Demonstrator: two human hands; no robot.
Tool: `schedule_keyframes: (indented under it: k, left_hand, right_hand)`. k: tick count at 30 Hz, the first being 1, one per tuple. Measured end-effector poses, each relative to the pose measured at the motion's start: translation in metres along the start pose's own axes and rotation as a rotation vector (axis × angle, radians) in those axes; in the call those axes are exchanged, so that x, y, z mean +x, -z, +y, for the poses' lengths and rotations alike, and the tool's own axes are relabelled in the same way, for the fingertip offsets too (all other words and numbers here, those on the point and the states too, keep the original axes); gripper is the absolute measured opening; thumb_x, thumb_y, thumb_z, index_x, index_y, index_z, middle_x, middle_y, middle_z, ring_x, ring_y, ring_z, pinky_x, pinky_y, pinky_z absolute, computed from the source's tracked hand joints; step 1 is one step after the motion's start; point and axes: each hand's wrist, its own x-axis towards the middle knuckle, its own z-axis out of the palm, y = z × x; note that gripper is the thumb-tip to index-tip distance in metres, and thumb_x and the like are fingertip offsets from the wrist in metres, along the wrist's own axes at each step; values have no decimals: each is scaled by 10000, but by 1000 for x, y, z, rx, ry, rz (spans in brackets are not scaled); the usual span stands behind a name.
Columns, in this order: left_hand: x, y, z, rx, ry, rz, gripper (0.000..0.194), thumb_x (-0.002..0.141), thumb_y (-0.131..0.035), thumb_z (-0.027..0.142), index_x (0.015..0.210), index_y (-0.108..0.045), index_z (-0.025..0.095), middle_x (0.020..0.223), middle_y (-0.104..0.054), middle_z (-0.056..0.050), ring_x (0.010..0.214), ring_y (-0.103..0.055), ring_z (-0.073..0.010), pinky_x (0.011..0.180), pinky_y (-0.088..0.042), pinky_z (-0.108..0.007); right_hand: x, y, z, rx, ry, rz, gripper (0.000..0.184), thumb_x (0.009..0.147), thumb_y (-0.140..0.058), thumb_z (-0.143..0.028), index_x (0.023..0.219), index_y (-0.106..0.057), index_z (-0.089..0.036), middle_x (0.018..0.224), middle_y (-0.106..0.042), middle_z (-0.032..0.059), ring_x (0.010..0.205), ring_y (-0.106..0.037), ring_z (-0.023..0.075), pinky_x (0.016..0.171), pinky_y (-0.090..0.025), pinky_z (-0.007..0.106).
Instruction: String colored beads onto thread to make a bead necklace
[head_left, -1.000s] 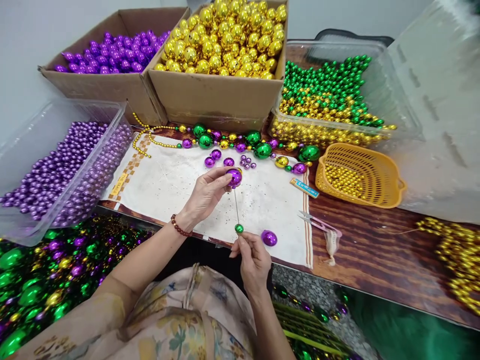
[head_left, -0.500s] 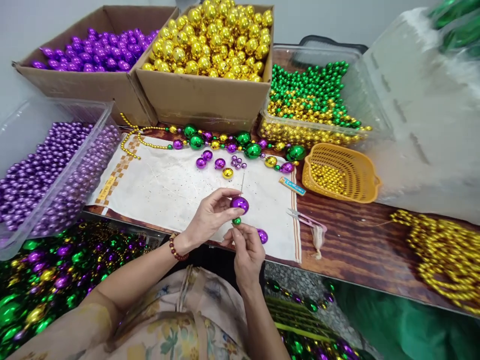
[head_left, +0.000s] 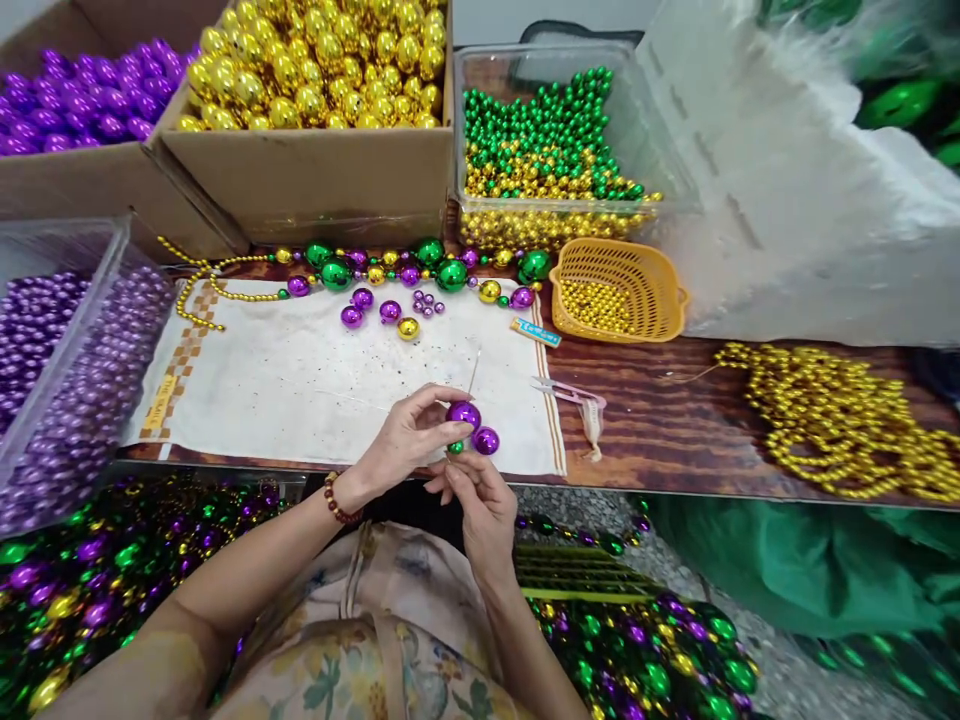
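Observation:
My left hand (head_left: 401, 445) pinches a large shiny purple bead (head_left: 463, 413) between thumb and fingers. A thin needle (head_left: 475, 370) sticks up from the top of that bead. Just under it sits a small green bead (head_left: 455, 447), close to the tips of my right hand (head_left: 484, 505). The right fingers are pressed together; what they grip is too small to make out. Beside my hands, a loose purple bead (head_left: 487, 440) lies on the white cloth (head_left: 285, 385). Farther back on the cloth are several purple beads (head_left: 389, 312) and one gold bead (head_left: 408, 328).
A finished-looking bead strand (head_left: 335, 275) runs along the cloth's back edge. Boxes of gold beads (head_left: 300, 185) and purple beads stand behind. An orange basket (head_left: 660, 310), pink-handled snips (head_left: 574, 392) and gold bead strings (head_left: 817, 420) lie to the right. A clear bin (head_left: 90, 250) stands left.
The whole view has swung to the right, so the table's things appear farther left. My hands keep nearly the same hold on the purple bead, needle and green bead.

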Motion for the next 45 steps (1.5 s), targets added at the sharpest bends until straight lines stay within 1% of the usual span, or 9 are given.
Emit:
schedule_keyframes:
  k: [15, 18, 23, 26, 29, 33, 37, 41, 45]
  left_hand:
    - [11, -1, 0, 43, -37, -129, 354, 906, -687, 416, 1200, -686, 218, 1106, -708, -87, 909, -670, -165, 829, -525, -281]
    - [23, -3, -2, 311, -223, -150, 336, 1007, -508, 388, 1274, -636, 229, 1169, -670, -107, 1023, -652, -200, 925, -509, -348]
    - [31, -21, -19, 1054, -507, -597, 237, 964, -550, 235, 1172, -653, 188, 1235, -631, -138, 1163, -539, -275, 1016, -452, -446]
    - [36, -24, -31, 1172, -540, -663, 194, 958, -544, 189, 1119, -651, 170, 1190, -631, -144, 1107, -541, -261, 963, -472, -405]
    - [64, 0, -27, 1076, -593, -449, 237, 950, -560, 186, 1177, -629, 183, 1182, -615, -141, 1095, -550, -254, 949, -476, -406]
    - [123, 66, 10, 1145, -511, 120, 243, 895, -667, 185, 1133, -613, 182, 1162, -587, -104, 1095, -545, -258, 971, -439, -429]
    - [153, 109, 39, 1304, -423, 226, 131, 908, -658, 199, 1030, -633, 161, 1054, -598, -90, 1006, -539, -252, 931, -406, -425]
    - [162, 99, 51, 1393, -484, 240, 152, 928, -640, 285, 1021, -672, 169, 1115, -629, -117, 1062, -532, -289, 949, -383, -458]
    - [213, 46, 92, 1461, -691, 315, 280, 1007, -490, 364, 1094, -676, 173, 1133, -651, -119, 1099, -537, -259, 985, -396, -407]
  right_hand:
    - [-2, 13, -5, -42, 43, 124, 231, 900, -672, -380, 809, -639, -171, 688, -689, 23, 533, -631, 121, 491, -465, 208]
    - [-9, 27, -11, -40, 100, 159, 216, 924, -655, -351, 804, -634, -173, 681, -676, 14, 526, -625, 111, 493, -472, 196]
    - [-20, 59, -11, -68, 167, 240, 162, 938, -656, -306, 838, -649, -179, 676, -656, 2, 520, -610, 104, 514, -498, 199]
    - [-22, 66, -6, -71, 166, 252, 158, 931, -669, -303, 834, -659, -179, 689, -655, 8, 522, -608, 106, 509, -504, 200]
    - [-20, 63, -1, -79, 162, 239, 176, 928, -672, -312, 819, -664, -173, 678, -650, 14, 513, -601, 109, 503, -505, 203]
    - [-12, 56, 3, -111, 162, 161, 210, 948, -641, -325, 807, -660, -170, 650, -637, 13, 516, -599, 114, 518, -504, 205]
    - [3, 52, 2, -148, 144, 79, 263, 970, -594, -366, 809, -646, -166, 635, -634, 20, 530, -596, 124, 541, -494, 219]
    - [21, 50, 2, -142, 156, 31, 300, 978, -573, -403, 798, -633, -170, 621, -614, 12, 527, -589, 122, 546, -479, 217]
    - [31, 47, 4, -44, 53, 77, 343, 961, -592, -473, 790, -626, -177, 626, -593, 0, 512, -571, 109, 521, -446, 202]
